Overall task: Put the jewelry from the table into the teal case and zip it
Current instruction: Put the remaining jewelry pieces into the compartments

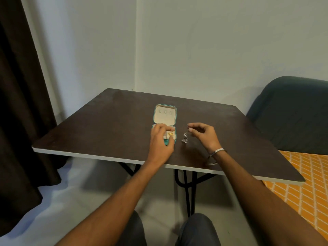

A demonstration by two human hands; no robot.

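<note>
Left hand (160,139) is resting curled on the open teal case (165,121) mid-desk (106,125), touching its cream padded tray by gold jewelry (170,134); right hand (204,135) is pinching a dangling beaded silvery earring (185,138) just beside it.

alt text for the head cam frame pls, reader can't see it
Seated person's right hand pinches a dangling silver jewelry piece above a dark table, beside an open teal case. The left hand rests on the case's base, where a gold piece lies. A bangle circles the right wrist.
</note>
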